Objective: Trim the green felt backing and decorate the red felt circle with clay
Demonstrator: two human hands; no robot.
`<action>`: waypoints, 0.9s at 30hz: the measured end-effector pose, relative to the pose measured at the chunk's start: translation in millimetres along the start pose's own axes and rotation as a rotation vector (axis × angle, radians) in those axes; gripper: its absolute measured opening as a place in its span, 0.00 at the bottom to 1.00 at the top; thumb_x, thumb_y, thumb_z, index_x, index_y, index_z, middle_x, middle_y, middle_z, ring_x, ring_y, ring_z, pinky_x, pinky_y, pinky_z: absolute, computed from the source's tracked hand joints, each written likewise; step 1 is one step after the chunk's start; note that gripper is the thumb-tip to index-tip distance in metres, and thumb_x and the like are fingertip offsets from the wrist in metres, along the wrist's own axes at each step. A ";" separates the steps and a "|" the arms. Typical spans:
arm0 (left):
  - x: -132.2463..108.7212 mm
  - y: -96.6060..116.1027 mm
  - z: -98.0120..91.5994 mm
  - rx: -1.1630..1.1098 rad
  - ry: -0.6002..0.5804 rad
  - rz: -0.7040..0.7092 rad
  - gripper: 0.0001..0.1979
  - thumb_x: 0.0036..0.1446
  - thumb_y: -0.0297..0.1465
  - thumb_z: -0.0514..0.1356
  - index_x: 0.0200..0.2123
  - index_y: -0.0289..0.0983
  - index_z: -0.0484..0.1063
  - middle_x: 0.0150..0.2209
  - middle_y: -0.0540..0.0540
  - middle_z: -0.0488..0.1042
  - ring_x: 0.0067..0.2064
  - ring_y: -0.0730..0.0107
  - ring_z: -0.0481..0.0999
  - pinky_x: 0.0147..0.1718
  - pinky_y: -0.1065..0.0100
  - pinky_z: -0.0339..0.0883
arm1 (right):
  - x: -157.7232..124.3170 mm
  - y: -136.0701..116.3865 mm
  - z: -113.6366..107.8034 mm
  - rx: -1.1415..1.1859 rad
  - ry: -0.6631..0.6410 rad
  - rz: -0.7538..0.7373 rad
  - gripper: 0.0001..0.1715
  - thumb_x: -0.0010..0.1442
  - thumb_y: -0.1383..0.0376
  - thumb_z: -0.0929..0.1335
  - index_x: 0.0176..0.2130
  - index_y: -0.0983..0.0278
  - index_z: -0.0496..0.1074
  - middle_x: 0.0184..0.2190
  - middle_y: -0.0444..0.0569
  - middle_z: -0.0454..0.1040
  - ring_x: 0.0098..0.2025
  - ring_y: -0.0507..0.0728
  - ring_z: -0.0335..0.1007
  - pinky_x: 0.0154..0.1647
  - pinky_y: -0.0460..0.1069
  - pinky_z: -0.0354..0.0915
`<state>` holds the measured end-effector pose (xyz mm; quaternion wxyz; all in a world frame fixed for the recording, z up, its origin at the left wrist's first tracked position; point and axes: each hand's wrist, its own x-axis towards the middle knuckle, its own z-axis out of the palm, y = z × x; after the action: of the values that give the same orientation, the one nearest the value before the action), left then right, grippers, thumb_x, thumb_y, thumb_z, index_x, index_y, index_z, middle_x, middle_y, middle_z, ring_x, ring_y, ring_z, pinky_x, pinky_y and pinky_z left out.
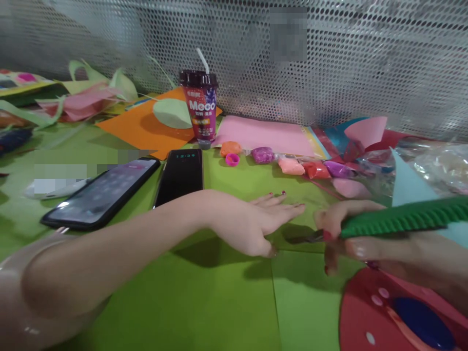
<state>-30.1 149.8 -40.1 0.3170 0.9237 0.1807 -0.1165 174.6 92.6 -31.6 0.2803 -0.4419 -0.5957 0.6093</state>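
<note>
My left hand [261, 222] reaches in from the lower left and lies flat on a green paper sheet [204, 302], fingers stretched out and open, holding nothing. Just to its right, my right hand [341, 234] is closed round a green ribbed tool [402, 218]. The tool's dark metal tip [309, 239] points left, close to my left thumb and low over the green sheet. Whether the tip touches the paper I cannot tell.
Two phones [104, 192] [181, 175] lie to the left. A Meco cup [202, 105] with a straw stands behind them, on orange [146, 126] and pink paper [266, 136]. Small clay packets [292, 165] lie in a row. A red paper shape [365, 302] sits bottom right. A perforated metal wall [365, 63] closes the back.
</note>
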 end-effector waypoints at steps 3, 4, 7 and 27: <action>-1.0 -0.1 -1.6 -0.012 0.003 0.000 0.40 0.57 0.33 0.51 0.63 0.31 0.26 0.65 0.43 0.25 0.63 0.59 0.23 0.60 0.58 0.33 | 8.2 4.5 -1.8 -0.002 -0.003 0.012 0.17 0.43 0.50 0.74 0.23 0.60 0.74 0.19 0.43 0.67 0.22 0.52 0.65 0.21 0.46 0.60; -1.0 -0.1 -2.1 -0.017 0.001 -0.006 0.40 0.57 0.32 0.51 0.63 0.30 0.27 0.65 0.43 0.25 0.63 0.60 0.23 0.60 0.58 0.33 | 10.3 4.8 -0.8 -0.049 0.029 0.054 0.17 0.43 0.50 0.73 0.23 0.60 0.74 0.18 0.43 0.66 0.22 0.52 0.64 0.21 0.45 0.58; 0.1 -0.3 -2.5 -0.024 -0.004 -0.021 0.39 0.57 0.32 0.50 0.63 0.29 0.28 0.65 0.42 0.27 0.64 0.63 0.23 0.60 0.61 0.32 | 14.9 6.6 1.8 -0.145 0.116 0.158 0.14 0.46 0.53 0.72 0.25 0.60 0.71 0.17 0.41 0.65 0.22 0.51 0.61 0.19 0.43 0.53; 4.2 3.6 3.8 -0.018 0.012 -0.099 0.43 0.56 0.32 0.51 0.61 0.27 0.20 0.63 0.36 0.21 0.63 0.55 0.25 0.61 0.58 0.33 | 18.7 8.7 -0.2 -0.322 0.024 0.109 0.13 0.48 0.55 0.71 0.22 0.61 0.69 0.15 0.39 0.61 0.17 0.47 0.55 0.15 0.40 0.56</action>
<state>-25.3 145.9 -42.4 0.3180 0.9114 0.2293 -0.1249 167.9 107.8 -43.9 0.1797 -0.5198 -0.6574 0.5151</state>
